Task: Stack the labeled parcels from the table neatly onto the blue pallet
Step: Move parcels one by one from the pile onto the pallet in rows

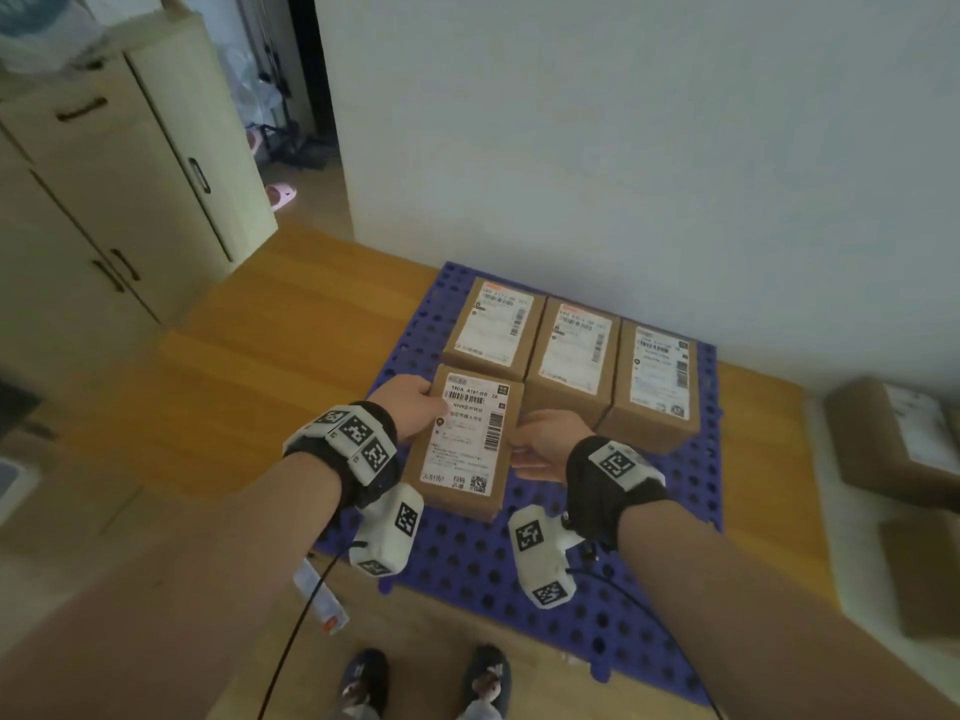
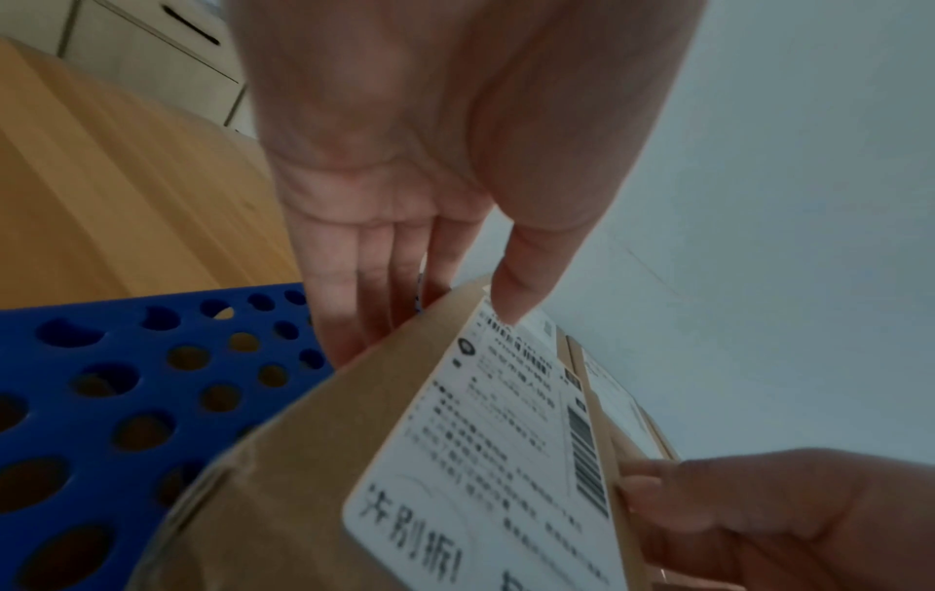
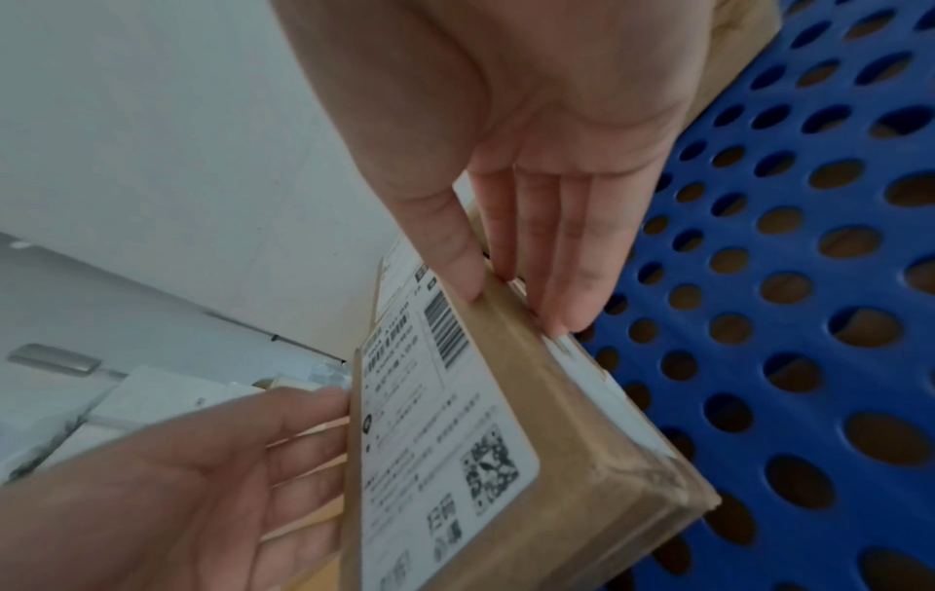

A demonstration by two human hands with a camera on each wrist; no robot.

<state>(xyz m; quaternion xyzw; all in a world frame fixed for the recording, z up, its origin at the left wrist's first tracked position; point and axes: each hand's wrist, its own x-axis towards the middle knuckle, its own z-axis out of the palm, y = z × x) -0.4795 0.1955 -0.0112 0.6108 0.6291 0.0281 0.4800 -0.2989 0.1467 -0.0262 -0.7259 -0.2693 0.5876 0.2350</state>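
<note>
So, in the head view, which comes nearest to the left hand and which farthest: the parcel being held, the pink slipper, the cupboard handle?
1. Held parcel, touching the left hand.
2. Pink slipper, farther back by the doorway.
3. Cupboard handle, top left, farthest.

Four labeled parcels are sitting on or over one blue pallet [image 1: 649,537]: three in a back row [image 1: 491,324] [image 1: 574,348] [image 1: 660,379] and one in front [image 1: 465,439]. Two more parcels [image 1: 898,433] [image 1: 930,574] are lying off to the right, and two hands [image 1: 413,407] [image 1: 545,441] are showing.
</note>
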